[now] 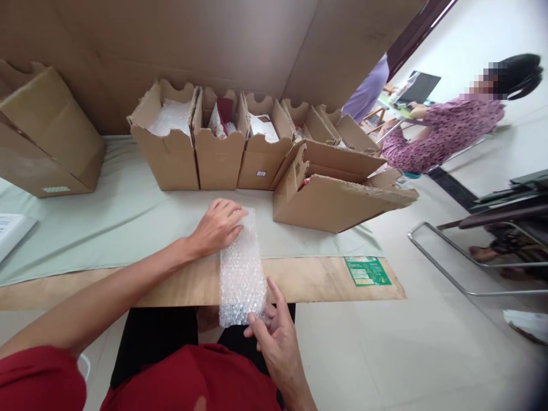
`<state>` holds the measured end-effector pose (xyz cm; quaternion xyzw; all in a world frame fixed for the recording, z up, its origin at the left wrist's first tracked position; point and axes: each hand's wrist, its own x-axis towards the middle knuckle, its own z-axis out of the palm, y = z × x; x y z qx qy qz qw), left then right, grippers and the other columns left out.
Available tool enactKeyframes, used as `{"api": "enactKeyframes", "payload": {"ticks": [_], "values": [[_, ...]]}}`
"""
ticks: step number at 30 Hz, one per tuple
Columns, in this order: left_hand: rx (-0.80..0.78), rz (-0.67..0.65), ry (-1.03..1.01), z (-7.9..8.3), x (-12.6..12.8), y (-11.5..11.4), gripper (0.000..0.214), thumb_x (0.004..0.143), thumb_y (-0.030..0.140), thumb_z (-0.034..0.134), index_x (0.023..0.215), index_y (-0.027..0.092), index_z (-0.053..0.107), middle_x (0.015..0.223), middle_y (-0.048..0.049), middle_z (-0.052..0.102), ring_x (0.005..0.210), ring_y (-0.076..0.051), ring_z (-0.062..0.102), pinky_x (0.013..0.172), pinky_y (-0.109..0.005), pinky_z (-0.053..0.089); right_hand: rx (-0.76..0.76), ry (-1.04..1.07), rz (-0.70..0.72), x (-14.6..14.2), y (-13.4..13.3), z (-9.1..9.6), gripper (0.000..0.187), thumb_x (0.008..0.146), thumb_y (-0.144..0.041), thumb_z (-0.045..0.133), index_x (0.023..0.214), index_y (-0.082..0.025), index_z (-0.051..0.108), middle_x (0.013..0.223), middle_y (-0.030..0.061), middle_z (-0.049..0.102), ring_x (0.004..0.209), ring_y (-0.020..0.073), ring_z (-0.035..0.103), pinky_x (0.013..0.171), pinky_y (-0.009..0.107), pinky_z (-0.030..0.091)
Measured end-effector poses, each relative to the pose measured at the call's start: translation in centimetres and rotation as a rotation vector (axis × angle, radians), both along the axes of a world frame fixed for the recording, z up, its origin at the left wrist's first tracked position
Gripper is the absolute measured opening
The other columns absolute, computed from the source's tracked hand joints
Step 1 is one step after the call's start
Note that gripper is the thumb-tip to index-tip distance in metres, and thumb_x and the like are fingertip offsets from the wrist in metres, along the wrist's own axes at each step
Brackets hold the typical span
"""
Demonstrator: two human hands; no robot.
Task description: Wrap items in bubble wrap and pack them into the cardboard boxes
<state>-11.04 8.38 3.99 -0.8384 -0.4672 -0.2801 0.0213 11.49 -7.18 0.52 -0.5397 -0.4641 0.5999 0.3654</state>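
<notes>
A strip of clear bubble wrap [242, 277], perhaps a flat pouch, lies over the table's wooden front edge, its near end sticking out above my lap. At its far left corner, my left hand [219, 226] grips it with curled fingers and the thumb along its side. My right hand [280, 342] pinches the near right corner between thumb and bent fingers, with the index finger stretched out beside it. Whether anything lies inside the wrap cannot be made out.
Several open cardboard boxes [177, 162] stand in a row behind, some holding bubble wrap and packets. Another box [329, 200] sits angled at right, and a large carton [51, 137] at left. A green label [368, 271] lies on the wooden edge. A person [445, 131] sits beyond.
</notes>
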Motion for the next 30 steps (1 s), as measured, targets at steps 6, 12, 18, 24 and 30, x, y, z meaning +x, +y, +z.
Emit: {"api": "enactKeyframes", "payload": {"ticks": [6,12,18,24,30], "values": [[-0.363,-0.27,-0.241,-1.3,-1.9,-8.7,0.037,0.093,0.013,0.05,0.129,0.019,0.055,0.121,-0.0105,0.068,0.121,-0.025,0.058,0.103,-0.044,0.048,-0.028,0.128,-0.012,0.0,0.8,0.5,0.076,0.084,-0.035,0.073,0.153,-0.028,0.042,0.107,0.0066,0.07,0.064,0.0132,0.062,0.046,0.023,0.046],[-0.542,-0.332,-0.296,-1.0,-3.3,-9.0,0.062,0.077,0.013,0.054,0.138,0.021,0.051,0.132,-0.0103,0.064,0.125,-0.028,0.056,0.108,-0.048,0.046,-0.005,0.235,0.107,-0.3,2.2,1.8,0.023,0.083,-0.04,0.075,0.094,-0.021,0.077,0.07,0.002,0.069,0.056,0.0121,0.054,0.054,0.025,0.045],[-0.535,-0.219,-0.358,-1.4,-3.1,-9.2,0.061,0.081,0.019,0.059,0.141,0.021,0.051,0.124,-0.0096,0.069,0.12,-0.026,0.06,0.106,-0.044,0.048,-0.005,0.578,0.067,-2.0,5.2,3.8,0.031,0.085,-0.044,0.073,0.107,-0.022,0.074,0.089,0.0065,0.075,0.072,0.0163,0.064,0.067,0.028,0.05],[-0.488,0.308,-0.555,-2.9,0.3,-7.9,0.036,0.092,0.027,0.053,0.124,0.014,0.065,0.078,-0.0021,0.07,0.076,-0.019,0.066,0.079,-0.034,0.054,-0.006,0.514,0.008,-3.6,9.8,2.5,0.061,0.081,-0.038,0.077,0.137,-0.028,0.055,0.124,0.0098,0.069,0.114,0.0259,0.065,0.072,0.03,0.056],[-0.188,0.424,-0.312,-4.3,1.3,-7.3,0.042,0.089,0.019,0.059,0.131,0.011,0.061,0.073,-0.0019,0.065,0.075,-0.023,0.062,0.078,-0.038,0.053,0.075,0.301,0.016,-3.8,9.7,1.2,0.066,0.088,-0.036,0.07,0.148,-0.029,0.042,0.134,0.0111,0.064,0.12,0.0259,0.065,0.082,0.036,0.061]]}}
